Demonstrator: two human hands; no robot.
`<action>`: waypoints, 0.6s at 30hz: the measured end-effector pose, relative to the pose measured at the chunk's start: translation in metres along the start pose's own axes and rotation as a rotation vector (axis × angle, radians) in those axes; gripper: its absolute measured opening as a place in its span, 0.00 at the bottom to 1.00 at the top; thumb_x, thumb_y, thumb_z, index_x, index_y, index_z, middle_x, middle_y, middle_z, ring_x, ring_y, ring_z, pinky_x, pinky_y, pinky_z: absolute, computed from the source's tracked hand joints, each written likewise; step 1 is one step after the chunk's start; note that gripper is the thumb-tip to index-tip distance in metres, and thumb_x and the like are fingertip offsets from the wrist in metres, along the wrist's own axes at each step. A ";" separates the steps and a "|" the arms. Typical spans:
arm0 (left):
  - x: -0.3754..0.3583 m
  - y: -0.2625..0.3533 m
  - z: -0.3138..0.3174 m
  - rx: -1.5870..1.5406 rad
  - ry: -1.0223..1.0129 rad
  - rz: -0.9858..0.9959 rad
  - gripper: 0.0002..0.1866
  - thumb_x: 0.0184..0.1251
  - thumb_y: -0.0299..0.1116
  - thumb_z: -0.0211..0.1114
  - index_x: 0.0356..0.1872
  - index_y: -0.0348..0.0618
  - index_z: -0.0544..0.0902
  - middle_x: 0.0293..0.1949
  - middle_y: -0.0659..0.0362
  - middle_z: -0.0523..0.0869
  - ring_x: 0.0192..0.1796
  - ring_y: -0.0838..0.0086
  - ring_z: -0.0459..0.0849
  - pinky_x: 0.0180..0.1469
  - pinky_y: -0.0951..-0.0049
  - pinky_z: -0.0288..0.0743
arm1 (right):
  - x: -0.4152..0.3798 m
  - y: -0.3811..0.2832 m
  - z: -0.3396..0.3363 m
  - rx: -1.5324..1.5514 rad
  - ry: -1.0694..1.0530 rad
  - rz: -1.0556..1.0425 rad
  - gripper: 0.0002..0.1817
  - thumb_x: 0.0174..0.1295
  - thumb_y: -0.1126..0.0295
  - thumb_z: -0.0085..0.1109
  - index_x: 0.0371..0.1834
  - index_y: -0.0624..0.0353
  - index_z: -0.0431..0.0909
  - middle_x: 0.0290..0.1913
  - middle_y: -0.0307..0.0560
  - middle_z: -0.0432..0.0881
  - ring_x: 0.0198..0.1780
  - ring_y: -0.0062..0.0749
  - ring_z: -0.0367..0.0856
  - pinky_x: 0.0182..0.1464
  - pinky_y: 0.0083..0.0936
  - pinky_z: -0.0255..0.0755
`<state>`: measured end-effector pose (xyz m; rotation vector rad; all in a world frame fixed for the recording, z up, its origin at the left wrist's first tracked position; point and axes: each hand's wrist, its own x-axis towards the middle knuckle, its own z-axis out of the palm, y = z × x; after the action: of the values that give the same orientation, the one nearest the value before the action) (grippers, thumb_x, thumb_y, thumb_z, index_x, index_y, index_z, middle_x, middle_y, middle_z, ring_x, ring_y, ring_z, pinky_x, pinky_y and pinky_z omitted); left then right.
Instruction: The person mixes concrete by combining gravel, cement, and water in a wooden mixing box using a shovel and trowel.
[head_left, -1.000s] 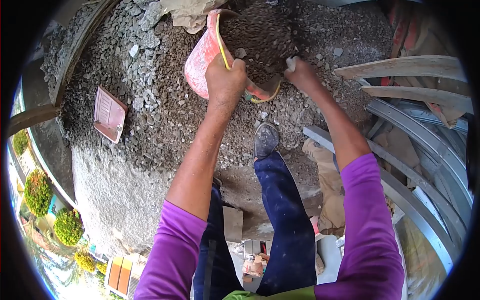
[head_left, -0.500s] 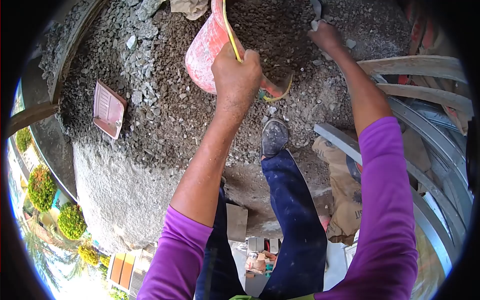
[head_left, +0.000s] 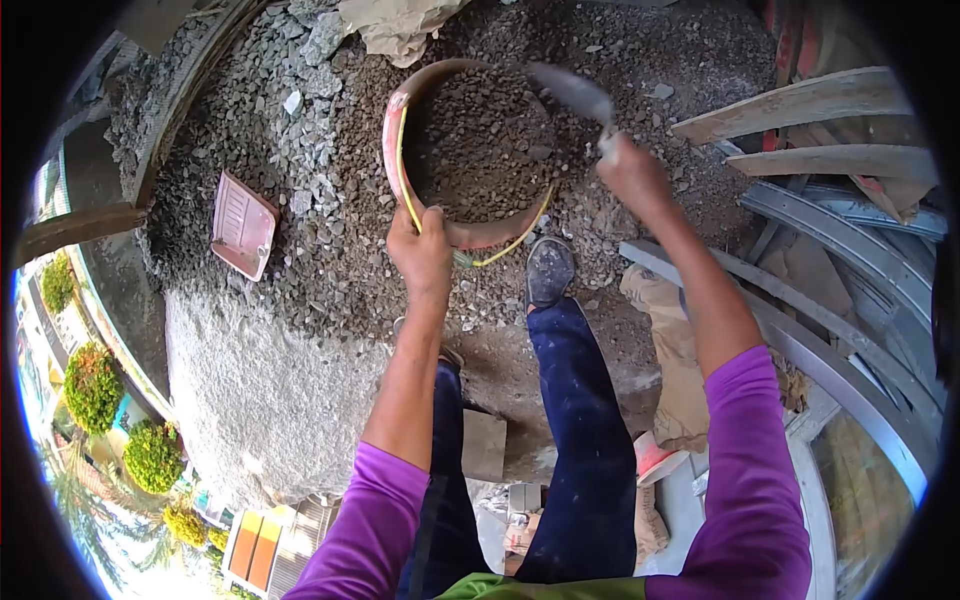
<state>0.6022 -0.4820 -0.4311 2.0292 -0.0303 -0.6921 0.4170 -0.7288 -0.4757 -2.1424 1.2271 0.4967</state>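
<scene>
My left hand (head_left: 422, 255) is closed around the near rim of a worn red bucket (head_left: 392, 150), with the yellow cord handle (head_left: 401, 165) beside the fingers. The bucket's mouth faces me, and dark gravel (head_left: 480, 140) shows inside it. A loop of the cord hangs round the near right edge. In my right hand (head_left: 637, 180) is the handle of a trowel (head_left: 575, 92), its blade smeared by motion just past the bucket's right rim.
Loose gravel (head_left: 330, 190) spreads around the bucket. A pink plastic tray (head_left: 243, 225) lies on it to the left. Crumpled paper (head_left: 395, 25) is at the top. Metal channels (head_left: 840, 230) and curved boards (head_left: 800, 105) crowd the right. My shoe (head_left: 551, 272) stands close to the bucket.
The bucket has turned from tilted away to mouth facing me, exposing gravel inside. My left hand has moved down and left. My right hand has brought the trowel down toward the bucket.
</scene>
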 end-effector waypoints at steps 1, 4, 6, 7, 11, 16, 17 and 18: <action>-0.002 -0.012 -0.007 -0.005 0.021 -0.024 0.07 0.66 0.26 0.64 0.28 0.41 0.76 0.23 0.66 0.76 0.27 0.83 0.73 0.30 0.76 0.69 | 0.029 0.031 0.009 0.013 0.116 0.063 0.17 0.68 0.59 0.59 0.52 0.59 0.78 0.44 0.64 0.89 0.47 0.58 0.89 0.52 0.53 0.80; -0.015 0.006 0.010 0.050 0.039 -0.064 0.06 0.64 0.25 0.60 0.27 0.38 0.75 0.22 0.62 0.75 0.26 0.79 0.72 0.29 0.69 0.70 | 0.091 0.088 0.056 0.033 0.154 0.158 0.21 0.64 0.60 0.64 0.55 0.61 0.79 0.48 0.65 0.88 0.51 0.61 0.88 0.56 0.50 0.79; -0.013 0.014 0.029 0.109 0.015 -0.018 0.05 0.62 0.24 0.59 0.28 0.34 0.75 0.21 0.58 0.75 0.25 0.75 0.73 0.29 0.66 0.71 | 0.096 0.084 0.088 0.081 0.069 0.142 0.23 0.62 0.60 0.66 0.56 0.62 0.79 0.49 0.66 0.88 0.52 0.62 0.87 0.57 0.49 0.78; -0.013 0.016 0.038 0.074 0.011 -0.006 0.05 0.62 0.24 0.59 0.28 0.34 0.75 0.22 0.58 0.75 0.26 0.75 0.73 0.29 0.65 0.71 | 0.087 0.076 0.085 0.100 0.042 0.081 0.23 0.61 0.58 0.68 0.54 0.63 0.80 0.47 0.66 0.88 0.49 0.64 0.87 0.54 0.48 0.79; 0.004 0.026 0.040 0.039 0.025 0.019 0.07 0.63 0.27 0.61 0.27 0.36 0.77 0.22 0.61 0.78 0.27 0.78 0.75 0.32 0.69 0.73 | 0.023 0.018 0.013 0.398 -0.395 0.282 0.22 0.61 0.59 0.67 0.52 0.61 0.79 0.39 0.60 0.88 0.41 0.57 0.89 0.47 0.46 0.82; 0.005 0.026 0.021 -0.004 0.033 -0.107 0.06 0.61 0.27 0.62 0.28 0.36 0.77 0.23 0.61 0.79 0.27 0.78 0.76 0.33 0.71 0.73 | -0.036 -0.034 0.029 -0.019 -0.066 -0.161 0.19 0.62 0.61 0.65 0.52 0.60 0.79 0.35 0.52 0.88 0.35 0.47 0.89 0.42 0.42 0.83; 0.004 0.025 0.013 -0.082 0.033 -0.151 0.05 0.61 0.26 0.61 0.28 0.35 0.77 0.23 0.60 0.79 0.27 0.77 0.76 0.33 0.70 0.73 | -0.018 -0.028 0.020 0.025 -0.050 -0.035 0.19 0.62 0.61 0.65 0.52 0.61 0.79 0.36 0.53 0.88 0.36 0.48 0.90 0.43 0.43 0.82; 0.006 0.024 0.004 -0.156 0.034 -0.195 0.05 0.61 0.26 0.60 0.28 0.34 0.77 0.23 0.60 0.79 0.27 0.77 0.75 0.32 0.70 0.73 | 0.003 -0.022 0.012 0.073 -0.036 0.091 0.19 0.62 0.61 0.65 0.51 0.61 0.79 0.37 0.55 0.89 0.37 0.49 0.90 0.44 0.43 0.82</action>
<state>0.6115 -0.4996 -0.4165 1.9084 0.2374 -0.7569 0.4371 -0.7143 -0.4798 -2.0154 1.3072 0.5198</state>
